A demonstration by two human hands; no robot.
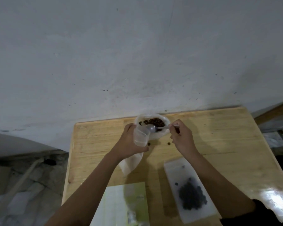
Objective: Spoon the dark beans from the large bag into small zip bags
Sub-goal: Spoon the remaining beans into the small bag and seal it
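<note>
Dark beans (pixel 154 122) in large bag (pixel 161 134), far counter (pixel 219 144) edge; I see left hand (pixel 131 141) fingers clamped round small zip bag (pixel 140 135), right hand (pixel 180 136) fingers pinching spoon (pixel 151 128)

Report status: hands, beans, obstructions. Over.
Left hand holds small zip bag open. Right hand pinches spoon, bowl over large bag of beans. Two loose beans on table, nothing blocking.

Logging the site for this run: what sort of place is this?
Probably a makeshift packing spot in a bare room: a plain wooden table against a scuffed grey wall, rough floor beside it.
</note>
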